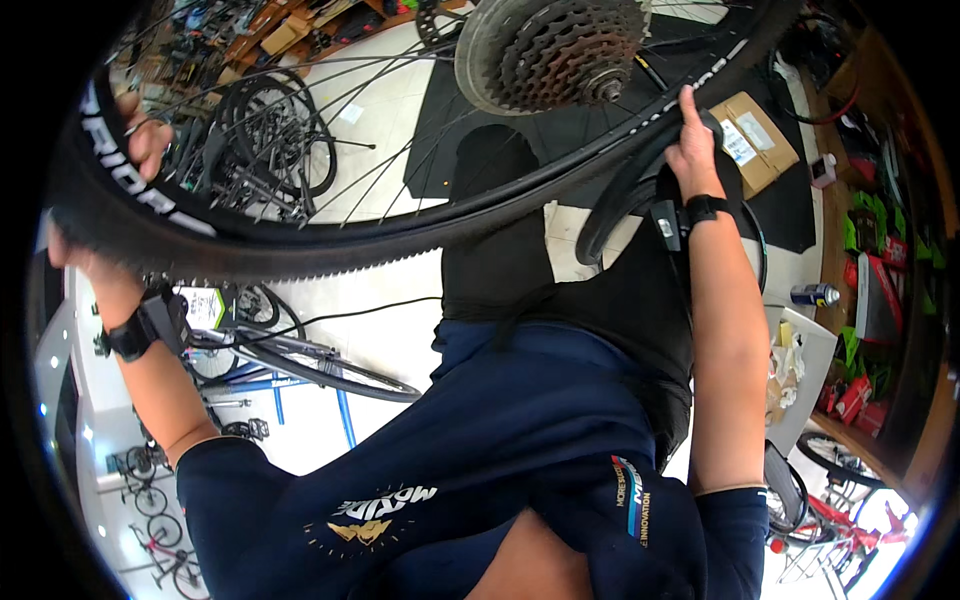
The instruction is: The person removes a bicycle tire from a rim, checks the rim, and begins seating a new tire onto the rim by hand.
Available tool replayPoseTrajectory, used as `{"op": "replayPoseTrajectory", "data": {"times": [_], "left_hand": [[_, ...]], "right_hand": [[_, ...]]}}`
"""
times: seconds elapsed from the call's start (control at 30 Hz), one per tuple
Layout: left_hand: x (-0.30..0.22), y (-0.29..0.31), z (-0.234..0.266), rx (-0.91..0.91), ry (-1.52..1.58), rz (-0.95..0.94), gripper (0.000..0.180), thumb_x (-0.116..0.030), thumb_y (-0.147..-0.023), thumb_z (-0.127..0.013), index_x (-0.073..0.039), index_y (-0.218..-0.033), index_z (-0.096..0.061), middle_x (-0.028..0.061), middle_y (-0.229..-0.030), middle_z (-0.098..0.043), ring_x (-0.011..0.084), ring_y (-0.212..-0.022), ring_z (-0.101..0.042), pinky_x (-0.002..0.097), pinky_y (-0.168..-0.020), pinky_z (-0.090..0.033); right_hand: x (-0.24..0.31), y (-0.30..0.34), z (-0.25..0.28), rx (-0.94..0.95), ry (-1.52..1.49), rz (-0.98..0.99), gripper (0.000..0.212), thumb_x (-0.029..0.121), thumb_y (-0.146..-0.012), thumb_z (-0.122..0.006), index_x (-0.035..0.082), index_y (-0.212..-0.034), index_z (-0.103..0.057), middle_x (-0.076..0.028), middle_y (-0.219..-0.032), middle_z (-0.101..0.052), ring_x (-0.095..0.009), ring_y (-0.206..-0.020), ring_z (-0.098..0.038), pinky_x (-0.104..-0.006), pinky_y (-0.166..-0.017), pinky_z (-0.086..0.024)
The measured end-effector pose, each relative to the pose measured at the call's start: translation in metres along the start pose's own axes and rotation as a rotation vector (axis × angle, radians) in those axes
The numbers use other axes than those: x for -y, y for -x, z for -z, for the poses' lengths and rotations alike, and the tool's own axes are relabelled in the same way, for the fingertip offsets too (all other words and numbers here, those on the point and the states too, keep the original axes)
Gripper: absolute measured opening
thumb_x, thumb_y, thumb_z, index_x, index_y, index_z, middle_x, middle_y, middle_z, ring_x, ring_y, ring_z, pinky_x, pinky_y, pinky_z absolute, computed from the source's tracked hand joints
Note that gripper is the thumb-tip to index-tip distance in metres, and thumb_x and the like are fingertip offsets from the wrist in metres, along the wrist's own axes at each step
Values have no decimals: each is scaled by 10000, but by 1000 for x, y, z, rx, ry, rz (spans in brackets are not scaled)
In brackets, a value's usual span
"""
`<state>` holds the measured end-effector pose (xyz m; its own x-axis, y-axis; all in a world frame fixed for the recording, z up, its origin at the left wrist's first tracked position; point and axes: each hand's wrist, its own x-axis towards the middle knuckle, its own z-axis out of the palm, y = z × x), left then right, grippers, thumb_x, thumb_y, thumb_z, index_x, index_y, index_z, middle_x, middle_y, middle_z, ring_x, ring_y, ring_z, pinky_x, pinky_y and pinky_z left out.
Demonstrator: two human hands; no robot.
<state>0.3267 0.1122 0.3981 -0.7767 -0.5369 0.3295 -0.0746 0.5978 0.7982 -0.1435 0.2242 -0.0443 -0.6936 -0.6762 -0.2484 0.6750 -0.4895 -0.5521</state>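
Note:
A bicycle wheel (330, 235) with a knobbly black tire and thin spokes is raised across the upper part of the head view. Its rusty-brown rear cassette (560, 55) shows near the top. My left hand (140, 145) grips the wheel at the far left, fingers over the lettered rim and the palm side behind the tire. On the right side, my right hand (695, 150) is closed at the tire and rim edge, one finger along it. A black rubber loop (600, 215), perhaps an inner tube, hangs below beside that hand; where it joins is hidden.
A black mat (790, 205) lies on the pale floor with an opened cardboard box (755, 145). A spray can (815, 295) and a bin (805, 370) stand at right by stocked shelves (880, 270). Bicycles (275, 140) and a blue frame (270, 382) are at left.

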Motion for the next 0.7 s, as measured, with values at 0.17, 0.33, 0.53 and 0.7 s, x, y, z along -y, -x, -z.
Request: {"op": "replayPoseTrajectory", "data": {"times": [0.17,0.33,0.53,0.7], "left_hand": [[6,21,33,-28,285,202,917,-554,-797,-472,91,-1430,-322,246,-1249,-544,328,-1149,-550,403,-1046,-410],[56,33,89,-203,332,92,580,-243,-866,-493,39,-1370,-441,179,-1313,-564,282,-1203,-544,407,-1065,-393],[66,33,84,-195,465,165,448,-257,-917,-520,4,-1280,-538,98,-1245,-618,208,-1123,-579,384,-1020,-417],[80,11,56,-461,136,295,424,-381,-949,-607,-22,-1173,-581,90,-1002,-683,179,-915,-673,322,-789,-561]], "right_hand": [[17,21,-25,-48,-13,96,362,184,-828,-799,48,-1126,-646,-84,-1102,-679,-242,-977,-650,-401,-870,-534],[54,36,-35,33,-27,147,310,170,-852,-772,15,-1097,-661,-96,-1066,-695,-224,-940,-668,-388,-844,-553],[76,54,-55,-62,134,262,341,220,-852,-779,-47,-1036,-676,-87,-1034,-689,-180,-891,-650,-336,-810,-539],[84,65,-73,-86,251,410,295,252,-862,-770,18,-1015,-675,-29,-949,-664,-151,-834,-618,-328,-770,-513]]}}
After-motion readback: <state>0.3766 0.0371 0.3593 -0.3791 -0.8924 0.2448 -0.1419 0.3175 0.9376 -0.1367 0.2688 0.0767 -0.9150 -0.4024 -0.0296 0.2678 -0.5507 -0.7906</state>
